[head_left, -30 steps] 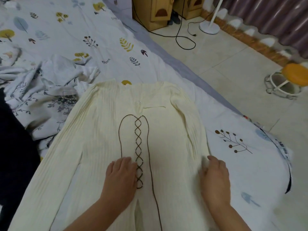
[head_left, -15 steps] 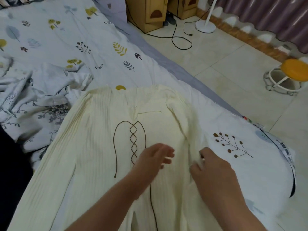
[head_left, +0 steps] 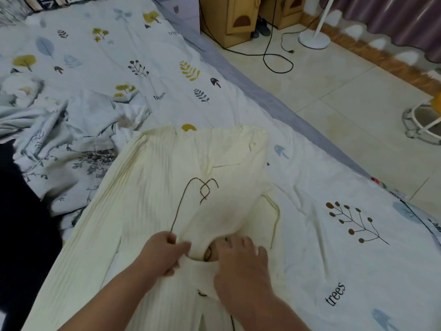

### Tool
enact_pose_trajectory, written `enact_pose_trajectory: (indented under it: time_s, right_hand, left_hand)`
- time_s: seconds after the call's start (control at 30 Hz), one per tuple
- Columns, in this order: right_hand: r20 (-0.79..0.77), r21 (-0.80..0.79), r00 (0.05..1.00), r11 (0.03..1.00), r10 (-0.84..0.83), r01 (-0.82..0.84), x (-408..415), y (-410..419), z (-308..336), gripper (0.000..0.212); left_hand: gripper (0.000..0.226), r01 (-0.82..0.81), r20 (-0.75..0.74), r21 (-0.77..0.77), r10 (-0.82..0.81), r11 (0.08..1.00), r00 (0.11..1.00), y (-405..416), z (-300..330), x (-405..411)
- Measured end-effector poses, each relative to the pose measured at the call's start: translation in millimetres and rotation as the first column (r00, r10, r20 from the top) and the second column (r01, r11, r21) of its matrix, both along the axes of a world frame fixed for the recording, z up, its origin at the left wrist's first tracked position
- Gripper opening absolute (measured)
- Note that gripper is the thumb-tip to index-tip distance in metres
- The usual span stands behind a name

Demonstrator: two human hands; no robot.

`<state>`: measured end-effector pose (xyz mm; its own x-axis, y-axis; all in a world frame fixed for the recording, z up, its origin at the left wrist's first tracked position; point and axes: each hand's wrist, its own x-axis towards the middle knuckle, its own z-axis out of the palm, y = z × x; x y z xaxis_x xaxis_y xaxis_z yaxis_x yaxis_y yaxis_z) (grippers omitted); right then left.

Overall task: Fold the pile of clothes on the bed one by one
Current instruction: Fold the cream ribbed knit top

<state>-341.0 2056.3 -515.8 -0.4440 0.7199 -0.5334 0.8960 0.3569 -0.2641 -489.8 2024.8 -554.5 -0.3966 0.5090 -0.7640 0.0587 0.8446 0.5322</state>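
Cream ribbed top point(head_left: 152, 199), brown lacing point(head_left: 205, 189)

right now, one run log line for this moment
garment: cream top flat on bed | left hand: pinching fabric | right hand: on folded sleeve | pile: unfolded

My left hand point(head_left: 164, 253) pinches bunched fabric of cream ribbed knit top with brown lacing point(head_left: 148, 199); right hand point(head_left: 238, 263) rests on fold beside it. Top lies on leaf-print white bed sheet point(head_left: 346, 247).
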Motion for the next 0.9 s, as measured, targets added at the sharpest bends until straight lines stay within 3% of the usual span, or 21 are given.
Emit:
enact_pose_trajectory:
  time_s: [0.1, 0.17, 0.27, 0.37, 0.43, 0.5, 0.57, 0.6, 0.67, 0.73, 0.8, 0.9]
  right_hand:
    - [0.183, 0.003, 0.98, 0.997, 0.071, -0.073, 10, 6, -11, 0.045]
    - [0.184, -0.009, 0.981, 0.998, 0.066, -0.066, 12, 6, -14, 0.042]
    - [0.09, 0.166, 0.994, 0.984, 0.058, -0.072, 8, 10, -6, 0.027]
    - [0.041, 0.086, 0.995, 0.992, 0.086, -0.089, 3, 1, 14, 0.012]
    - [-0.033, 0.039, 0.993, 0.993, 0.116, -0.115, -1, -10, 11, 0.021]
    - [-0.09, -0.118, 0.975, 0.97, 0.204, -0.214, -12, -25, 15, 0.024]
    - [-0.126, -0.373, 0.95, 0.874, 0.286, -0.313, -22, -33, 17, 0.033]
    - [-0.14, -0.405, 0.953, 0.863, 0.269, -0.303, -22, -31, 15, 0.036]
    - [-0.21, -0.246, 0.974, 0.96, 0.084, -0.136, -16, -12, 12, 0.03]
    - [-0.331, -0.037, 0.936, 0.993, -0.117, 0.111, -7, 18, 6, 0.023]
    - [-0.378, 0.106, 0.9, 0.955, -0.218, 0.276, -1, 57, -7, 0.024]
    - [-0.276, 0.182, 0.929, 0.936, -0.245, 0.301, 2, 119, -25, 0.037]
  left_hand:
    - [0.014, 0.049, 0.192, -0.094, -0.03, 0.994, 0.981, -11, 8, 3]
    - [0.015, 0.03, 0.312, -0.101, 0.003, 0.994, 0.95, -14, 11, 2]
    - [0.018, -0.095, 0.361, -0.004, 0.09, 0.995, 0.928, -16, 8, -6]
    - [0.019, -0.333, 0.437, 0.099, 0.26, 0.938, 0.861, -13, 4, -11]
    - [0.021, -0.493, 0.522, 0.105, 0.374, 0.864, 0.767, -11, 6, -12]
    - [0.032, -0.559, 0.554, 0.061, 0.438, 0.827, 0.708, -12, 3, -17]
    - [0.037, -0.5, 0.434, 0.049, 0.432, 0.865, 0.791, -20, -1, -22]
    - [0.036, -0.449, 0.34, 0.054, 0.406, 0.892, 0.848, -25, -5, -24]
    - [0.031, -0.335, 0.186, 0.04, 0.323, 0.941, 0.928, -36, -11, -25]
    - [0.026, -0.214, 0.114, 0.0, 0.213, 0.977, 0.97, -47, -12, -24]
    - [0.023, -0.097, 0.155, -0.052, 0.104, 0.994, 0.982, -56, -14, -24]
    - [0.021, 0.011, 0.286, -0.097, 0.017, 0.995, 0.958, -64, -13, -27]
